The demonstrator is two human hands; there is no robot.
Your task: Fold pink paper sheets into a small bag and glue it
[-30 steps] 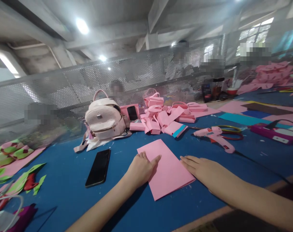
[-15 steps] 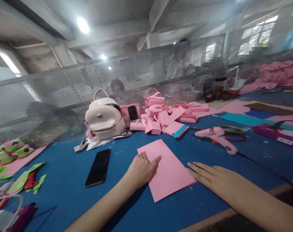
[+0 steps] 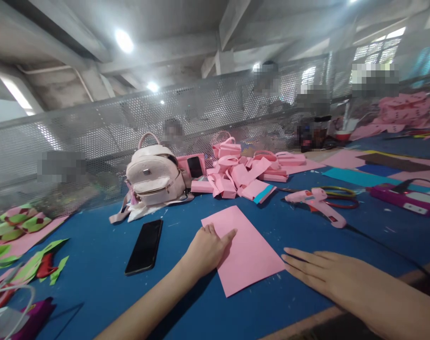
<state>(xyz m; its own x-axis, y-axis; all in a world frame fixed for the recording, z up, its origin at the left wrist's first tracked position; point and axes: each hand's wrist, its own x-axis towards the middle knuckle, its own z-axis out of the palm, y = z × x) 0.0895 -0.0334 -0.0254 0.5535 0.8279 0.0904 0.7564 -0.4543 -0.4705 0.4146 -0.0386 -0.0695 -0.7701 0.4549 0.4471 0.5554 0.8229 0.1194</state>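
Note:
A flat rectangular pink sheet [image 3: 246, 255], felt or paper by its look, lies at a slant on the blue table. My left hand [image 3: 208, 248] rests on its left edge, fingers curled under and thumb stretched out across the surface, holding it down. Just off the sheet's lower right corner, my right hand [image 3: 321, 271] lies palm down with its fingers extended and nothing in it. Whether its fingertips touch the corner, I cannot tell. Left of the sheet is a black phone [image 3: 144, 246]. Beyond my right hand lies a pink glue gun [image 3: 317, 203] with a black cord.
A cream backpack [image 3: 153, 174] stands at the back beside a heap of pink folded pieces [image 3: 236, 172]. Green scraps [image 3: 47, 248] and red-handled scissors [image 3: 47, 265] lie left. A purple power strip [image 3: 406, 198] and coloured sheets [image 3: 364, 175] are right. A perforated metal screen [image 3: 208, 104] runs behind.
My right hand has slid slightly right and toward me, off the sheet's lower right edge. That corner, raised a little before, now lies flatter. My left hand has stayed in place.

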